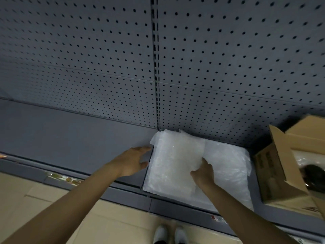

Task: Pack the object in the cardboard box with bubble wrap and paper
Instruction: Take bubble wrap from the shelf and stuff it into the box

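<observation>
A stack of white bubble wrap sheets (177, 155) lies flat on the grey shelf, against the pegboard back wall. My right hand (204, 172) rests on the stack's middle, fingers pinching the top sheet, which lifts slightly. My left hand (132, 161) hovers just left of the stack's left edge, fingers spread, holding nothing. An open cardboard box (274, 175) stands at the right of the shelf; a dark object (312, 174) lies inside it on clear wrapping, partly cut off by the frame edge.
The grey metal shelf (70, 138) stretches left of the stack. A perforated pegboard wall (105, 59) rises behind. Flattened cardboard (52, 208) covers the floor below, and the toes of my white shoes (170, 235) show at the bottom.
</observation>
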### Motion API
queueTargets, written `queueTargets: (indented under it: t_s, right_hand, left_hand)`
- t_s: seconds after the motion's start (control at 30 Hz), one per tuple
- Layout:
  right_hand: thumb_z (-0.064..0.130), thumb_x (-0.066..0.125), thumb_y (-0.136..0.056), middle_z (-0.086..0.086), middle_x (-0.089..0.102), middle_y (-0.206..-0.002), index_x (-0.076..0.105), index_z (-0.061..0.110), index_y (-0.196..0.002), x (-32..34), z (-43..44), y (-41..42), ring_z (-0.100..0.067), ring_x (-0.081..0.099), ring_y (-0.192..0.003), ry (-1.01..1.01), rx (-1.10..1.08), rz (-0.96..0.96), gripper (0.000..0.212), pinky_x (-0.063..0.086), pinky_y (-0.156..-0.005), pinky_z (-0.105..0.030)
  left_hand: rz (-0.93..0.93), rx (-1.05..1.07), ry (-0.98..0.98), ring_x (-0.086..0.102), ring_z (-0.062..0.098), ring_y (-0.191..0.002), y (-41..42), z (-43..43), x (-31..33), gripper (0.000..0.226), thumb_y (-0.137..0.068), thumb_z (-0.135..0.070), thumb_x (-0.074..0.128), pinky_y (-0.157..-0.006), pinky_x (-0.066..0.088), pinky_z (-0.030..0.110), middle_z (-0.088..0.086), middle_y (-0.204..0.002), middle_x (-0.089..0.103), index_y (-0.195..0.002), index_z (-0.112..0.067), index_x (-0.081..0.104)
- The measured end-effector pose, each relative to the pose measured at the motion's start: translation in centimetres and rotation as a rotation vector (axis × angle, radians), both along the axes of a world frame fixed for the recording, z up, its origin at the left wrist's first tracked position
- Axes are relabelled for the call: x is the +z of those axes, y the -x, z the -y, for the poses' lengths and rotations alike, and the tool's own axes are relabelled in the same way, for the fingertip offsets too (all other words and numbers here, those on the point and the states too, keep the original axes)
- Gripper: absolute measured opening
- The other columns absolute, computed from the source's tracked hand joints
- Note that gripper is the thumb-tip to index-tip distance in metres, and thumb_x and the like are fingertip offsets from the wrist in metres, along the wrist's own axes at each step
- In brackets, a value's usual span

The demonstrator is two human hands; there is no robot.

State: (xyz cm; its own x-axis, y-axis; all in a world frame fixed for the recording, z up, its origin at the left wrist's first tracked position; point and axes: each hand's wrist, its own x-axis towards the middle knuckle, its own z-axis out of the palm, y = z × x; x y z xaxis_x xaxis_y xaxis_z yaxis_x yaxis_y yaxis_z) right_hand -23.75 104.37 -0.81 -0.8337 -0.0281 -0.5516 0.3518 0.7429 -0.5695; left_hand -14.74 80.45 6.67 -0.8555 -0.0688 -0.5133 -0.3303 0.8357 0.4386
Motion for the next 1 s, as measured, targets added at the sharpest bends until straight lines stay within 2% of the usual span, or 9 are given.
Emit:
queueTargets:
  t_s: [0.1, 0.23, 0.47, 0.53, 0.6, 0.73, 0.83, 0.93, 1.0]
  right_hand:
    - [0.012, 0.066, -0.083, -0.016, 0.036, -0.142, 0.033, 0.012, -0.145, -0.2, 0.1, -0.4, -0.031, 0.049, -0.123, 0.013, 0.007, -0.03, 0.069, 0.049, -0.097, -0.033]
    - [0.015, 0.073, -0.08, -0.015, 0.049, -0.132, 0.05, 0.013, -0.126, 0.0, 0.5, -0.4, -0.029, 0.055, -0.113, 0.114, -0.085, 0.002, 0.052, 0.049, -0.08, -0.027]
    - [0.018, 0.081, -0.074, -0.014, 0.053, -0.133, 0.044, 0.003, -0.134, 1.0, 1.9, -0.5, -0.029, 0.057, -0.111, 0.41, -0.271, 0.298, 0.072, 0.053, -0.091, -0.035]
    - [0.011, 0.075, -0.078, -0.013, 0.057, -0.126, 0.054, 0.003, -0.12, 1.9, 2.2, -0.7, -0.027, 0.058, -0.104, 0.469, -0.227, 0.359, 0.048, 0.055, -0.077, -0.033]
    - [0.011, 0.07, -0.083, -0.006, 0.054, -0.119, 0.048, 0.011, -0.114, 3.4, 2.3, -0.9, -0.024, 0.056, -0.101, 0.461, -0.122, 0.301, 0.038, 0.053, -0.071, -0.031]
    - [0.019, 0.064, -0.089, 0.001, 0.052, -0.128, 0.041, 0.026, -0.126, 8.4, 0.4, -0.9, -0.019, 0.061, -0.105, 0.52, 0.195, 0.107, 0.044, 0.056, -0.079, -0.034]
    - [0.015, 0.067, -0.086, 0.007, 0.059, -0.122, 0.041, 0.041, -0.117, 13.4, -2.2, -1.3, -0.01, 0.063, -0.102, 0.711, 0.218, 0.059, 0.048, 0.058, -0.077, -0.032]
    - [0.02, 0.077, -0.075, 0.005, 0.067, -0.117, 0.045, 0.04, -0.122, 17.4, -5.6, -2.0, -0.018, 0.067, -0.104, 0.754, 0.22, -0.035, 0.059, 0.052, -0.09, -0.053]
    - [0.016, 0.073, -0.074, 0.004, 0.067, -0.121, 0.047, 0.03, -0.127, 19.6, -7.9, -2.7, -0.021, 0.066, -0.109, 0.794, 0.223, -0.077, 0.061, 0.048, -0.093, -0.061]
  left_hand:
    - [0.004, -0.023, -0.02, 0.032, 0.017, -0.139, 0.3, -0.9, -0.1, 0.058, -0.096, -0.033, 0.049, -0.113, 0.023, 0.026, -0.001, -0.156, 0.026, -0.148, -0.028, 0.024]
    - [0.02, -0.022, -0.038, 0.032, 0.016, -0.139, 0.3, -1.1, -0.7, 0.06, -0.095, -0.038, 0.05, -0.116, 0.024, 0.03, -0.003, -0.156, 0.025, -0.149, -0.029, 0.023]
    - [0.14, -0.05, -0.133, 0.038, 0.013, -0.135, -0.3, -2.3, -2.0, 0.06, -0.093, -0.039, 0.053, -0.112, 0.028, 0.024, -0.007, -0.153, 0.032, -0.147, -0.029, 0.027]
    - [0.142, -0.066, -0.149, 0.037, 0.013, -0.135, -0.6, -2.0, -2.1, 0.06, -0.093, -0.04, 0.053, -0.114, 0.028, 0.027, -0.007, -0.153, 0.032, -0.147, -0.031, 0.027]
    - [0.066, -0.024, -0.2, 0.037, 0.01, -0.135, -0.6, -1.1, -1.4, 0.06, -0.092, -0.042, 0.054, -0.116, 0.028, 0.031, -0.008, -0.154, 0.03, -0.146, -0.036, 0.028]
    - [-0.138, 0.094, -0.43, 0.033, 0.007, -0.135, 0.5, -0.1, 2.2, 0.077, -0.086, -0.035, 0.065, -0.115, 0.027, 0.03, -0.017, -0.146, 0.031, -0.147, -0.038, 0.018]
    - [-0.059, 0.188, -0.73, 0.046, 0.012, -0.129, 2.1, -0.1, 5.2, 0.101, -0.074, -0.044, 0.076, -0.111, 0.036, 0.036, -0.012, -0.143, 0.041, -0.145, -0.05, 0.004]
    - [0.041, 0.079, -0.939, 0.055, 0.009, -0.12, 3.5, -1.8, 7.0, 0.084, -0.075, -0.039, 0.077, -0.105, 0.043, 0.035, -0.009, -0.138, 0.052, -0.143, -0.045, 0.027]
    - [0.101, 0.044, -1.05, 0.061, 0.004, -0.09, 4.2, -4.3, 8.3, 0.066, -0.069, -0.037, 0.081, -0.081, 0.053, 0.023, -0.008, -0.108, 0.064, -0.129, -0.037, 0.053]
